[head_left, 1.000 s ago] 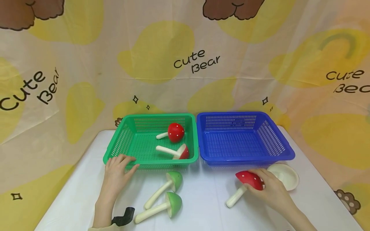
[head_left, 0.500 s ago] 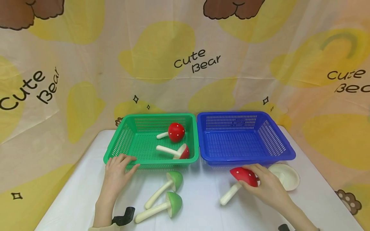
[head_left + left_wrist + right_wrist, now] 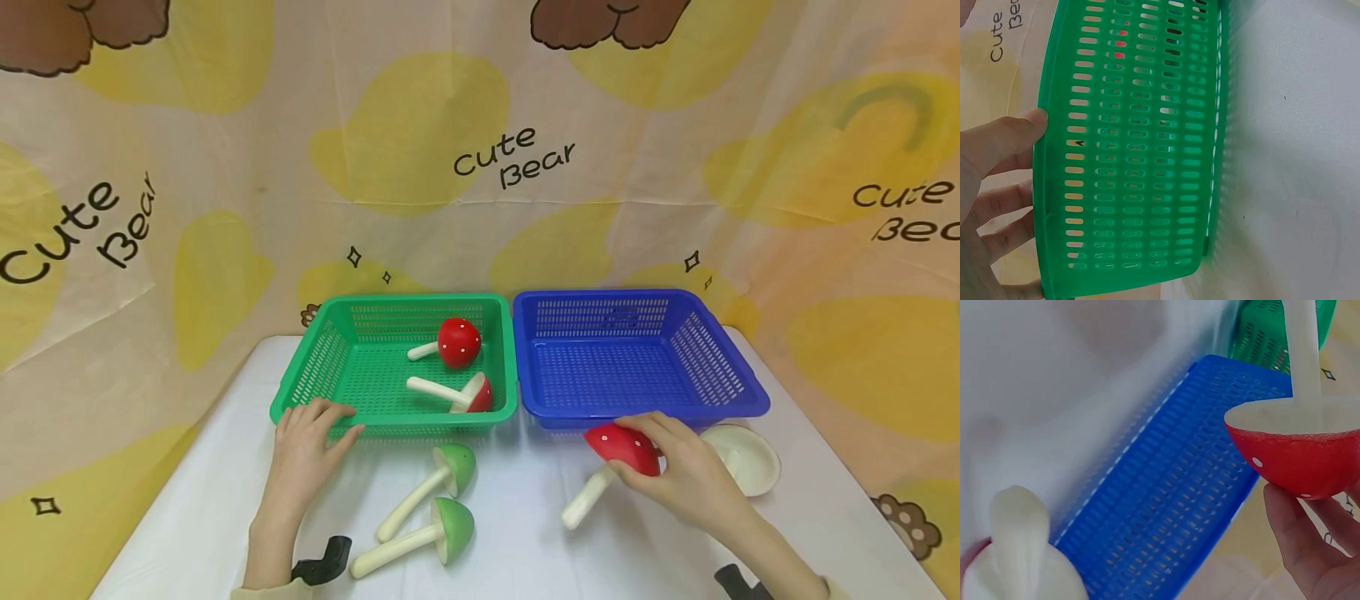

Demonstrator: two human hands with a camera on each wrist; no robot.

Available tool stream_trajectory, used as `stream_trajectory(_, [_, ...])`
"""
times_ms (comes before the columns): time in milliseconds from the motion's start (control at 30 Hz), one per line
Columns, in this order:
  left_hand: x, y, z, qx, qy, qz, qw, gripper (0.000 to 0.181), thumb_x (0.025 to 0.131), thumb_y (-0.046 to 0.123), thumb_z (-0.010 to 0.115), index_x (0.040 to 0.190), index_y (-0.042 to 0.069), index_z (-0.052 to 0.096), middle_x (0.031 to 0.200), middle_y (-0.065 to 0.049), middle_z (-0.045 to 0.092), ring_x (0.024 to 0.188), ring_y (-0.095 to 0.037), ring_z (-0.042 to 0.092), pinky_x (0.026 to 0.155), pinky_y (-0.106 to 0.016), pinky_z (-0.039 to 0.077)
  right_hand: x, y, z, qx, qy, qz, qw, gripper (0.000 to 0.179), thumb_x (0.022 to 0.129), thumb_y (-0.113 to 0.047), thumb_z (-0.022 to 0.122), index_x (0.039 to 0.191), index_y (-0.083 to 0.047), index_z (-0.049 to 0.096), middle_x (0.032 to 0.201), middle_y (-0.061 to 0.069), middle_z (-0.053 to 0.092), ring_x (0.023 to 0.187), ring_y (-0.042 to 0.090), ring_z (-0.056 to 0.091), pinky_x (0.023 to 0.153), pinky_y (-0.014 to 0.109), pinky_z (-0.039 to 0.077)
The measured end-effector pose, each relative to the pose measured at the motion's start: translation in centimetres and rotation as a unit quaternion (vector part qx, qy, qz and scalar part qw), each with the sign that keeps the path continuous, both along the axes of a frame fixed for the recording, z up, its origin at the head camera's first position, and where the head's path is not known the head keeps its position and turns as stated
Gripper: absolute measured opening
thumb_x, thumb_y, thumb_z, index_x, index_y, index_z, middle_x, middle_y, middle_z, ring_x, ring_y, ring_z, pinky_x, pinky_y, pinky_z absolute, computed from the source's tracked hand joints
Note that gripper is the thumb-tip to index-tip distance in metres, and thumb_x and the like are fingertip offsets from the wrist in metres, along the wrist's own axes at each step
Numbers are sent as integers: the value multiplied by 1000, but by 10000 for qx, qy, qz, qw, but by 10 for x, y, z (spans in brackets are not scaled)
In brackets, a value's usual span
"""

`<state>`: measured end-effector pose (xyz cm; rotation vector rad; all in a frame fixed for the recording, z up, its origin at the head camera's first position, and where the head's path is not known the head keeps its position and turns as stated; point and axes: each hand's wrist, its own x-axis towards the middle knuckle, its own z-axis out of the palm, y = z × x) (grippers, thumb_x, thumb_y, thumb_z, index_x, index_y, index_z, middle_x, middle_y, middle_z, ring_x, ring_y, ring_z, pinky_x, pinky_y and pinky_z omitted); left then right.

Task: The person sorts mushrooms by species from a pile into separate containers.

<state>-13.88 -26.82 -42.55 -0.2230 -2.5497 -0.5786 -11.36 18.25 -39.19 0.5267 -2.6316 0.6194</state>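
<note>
My right hand (image 3: 690, 467) grips a red toy mushroom (image 3: 624, 447) by its white-dotted cap, just in front of the blue basket (image 3: 645, 412). Its pale stem points down to the left in the head view; the right wrist view shows the cap (image 3: 1304, 459) between thumb and fingers. My left hand (image 3: 300, 454) rests its fingertips on the front rim of the green basket (image 3: 420, 424), near the left corner, thumb apart from the fingers. Inside that basket lie two red mushrooms, one with its cap (image 3: 459, 343) towards me and one on its side (image 3: 476, 395).
Two green-capped mushrooms, one behind (image 3: 456, 471) and one in front (image 3: 455, 531), lie on the white table between my hands. Another mushroom (image 3: 742, 460), pale underside up, sits right of my right hand; its edge looks red in the right wrist view. A patterned curtain (image 3: 420, 208) hangs behind.
My right hand has carried the red mushroom up and to the left, towards the blue basket's front edge and away from the upturned mushroom. The left hand has stayed on the green rim.
</note>
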Motion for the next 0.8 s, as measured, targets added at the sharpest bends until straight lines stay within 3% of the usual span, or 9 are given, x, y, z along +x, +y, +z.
stream_trajectory(233, [1,0,0,-15,-19,35,10000,25,77,16,80,99,9,70,95,-8,63,99,-32,55,104,-69,26,-2,-11,15,55,-295,70,9995,45,73,-30,82,113,-22,66,101,-8,64,89,9,58,64,18,55])
stream_trajectory(800, [0,0,-1,-10,61,12,10000,25,76,16,80,98,8,70,93,-8,63,97,-32,56,104,-67,27,-16,-42,46,-274,-82,449,9986,44,74,-29,82,114,-22,66,103,-6,66,90,10,61,66,21,56])
